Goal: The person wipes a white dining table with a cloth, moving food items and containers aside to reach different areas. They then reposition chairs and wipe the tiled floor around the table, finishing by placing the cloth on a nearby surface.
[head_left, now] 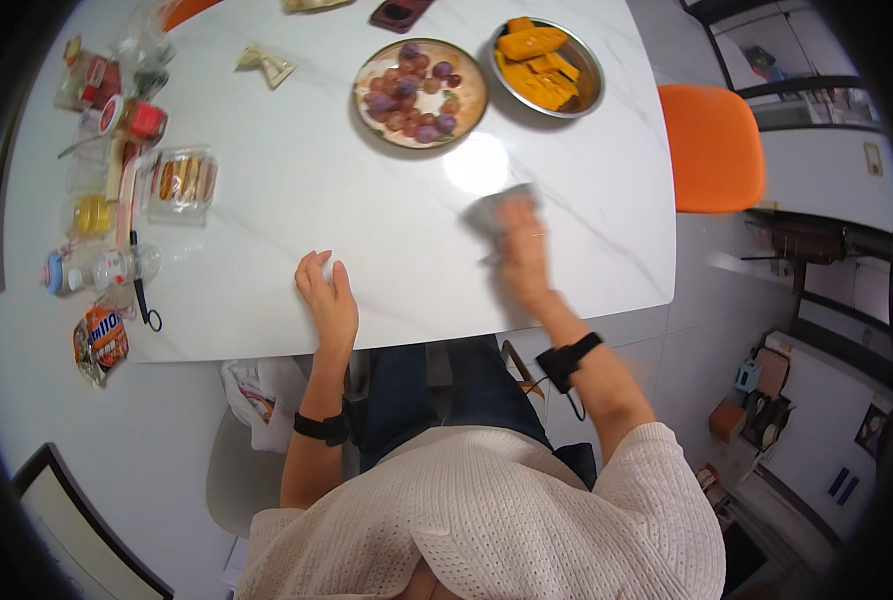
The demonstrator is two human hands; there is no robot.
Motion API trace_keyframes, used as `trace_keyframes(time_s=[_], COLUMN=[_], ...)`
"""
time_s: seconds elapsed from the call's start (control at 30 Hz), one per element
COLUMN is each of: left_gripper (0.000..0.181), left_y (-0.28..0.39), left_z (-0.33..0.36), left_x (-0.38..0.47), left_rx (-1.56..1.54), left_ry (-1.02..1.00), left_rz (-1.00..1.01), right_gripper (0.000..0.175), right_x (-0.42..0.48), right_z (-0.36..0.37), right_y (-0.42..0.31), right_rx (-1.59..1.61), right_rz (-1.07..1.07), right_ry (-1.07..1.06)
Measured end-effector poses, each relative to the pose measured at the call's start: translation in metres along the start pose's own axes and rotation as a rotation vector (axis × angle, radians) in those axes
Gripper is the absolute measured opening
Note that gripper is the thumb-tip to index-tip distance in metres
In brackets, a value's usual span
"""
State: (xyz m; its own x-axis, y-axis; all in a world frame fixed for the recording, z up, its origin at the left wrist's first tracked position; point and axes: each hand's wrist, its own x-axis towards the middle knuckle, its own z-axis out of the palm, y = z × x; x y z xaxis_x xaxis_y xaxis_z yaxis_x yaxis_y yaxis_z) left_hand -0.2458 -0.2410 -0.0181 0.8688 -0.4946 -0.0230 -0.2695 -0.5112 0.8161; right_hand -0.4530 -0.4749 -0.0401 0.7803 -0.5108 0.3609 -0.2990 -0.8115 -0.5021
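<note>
My right hand (523, 251) presses a grey cloth (487, 214) onto the white marble-patterned table (416, 292); both look blurred. Near the table's front edge, my left hand (328, 300) hovers over or rests on the surface, holding nothing, with its fingers bent and the thumb apart. Beyond the cloth, a patterned plate (476, 94) bears red and purple grapes (409, 86). Right of it, a steel bowl (595, 90) holds orange pieces (536, 67) that look like cooked pumpkin.
Along the left wall are a lidded jar (135, 118), a clear box of pastries (185, 184), plastic bottles (116, 266), black scissors (143, 292) and a snack packet (101, 341). A crumpled wrapper (266, 66) lies farther back. An orange chair (713, 150) stands at the right edge.
</note>
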Motion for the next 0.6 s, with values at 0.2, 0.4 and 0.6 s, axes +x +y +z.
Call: trace_keyframes(time_s=[0.2,0.4,0.6], left_gripper=[0.034,0.066,0.071], left_y=[0.047,0.072,0.073], left_z=[0.06,0.12,0.141], left_x=[-0.008,-0.031,-0.033], left_rx=[0.142,0.53,0.703], left_ry=[-0.117,-0.418,-0.318], left_rz=[0.215,0.254,0.362], right_gripper=[0.053,0.047,0.058], right_x=[-0.009,-0.045,-0.078], right_z=[0.04,-0.05,-0.091], right_y=[-0.077,0.009,0.061], right_rx=[0.108,0.024,-0.15], right_rz=[0.006,0.371,0.744], right_ry=[-0.262,0.203,0.149])
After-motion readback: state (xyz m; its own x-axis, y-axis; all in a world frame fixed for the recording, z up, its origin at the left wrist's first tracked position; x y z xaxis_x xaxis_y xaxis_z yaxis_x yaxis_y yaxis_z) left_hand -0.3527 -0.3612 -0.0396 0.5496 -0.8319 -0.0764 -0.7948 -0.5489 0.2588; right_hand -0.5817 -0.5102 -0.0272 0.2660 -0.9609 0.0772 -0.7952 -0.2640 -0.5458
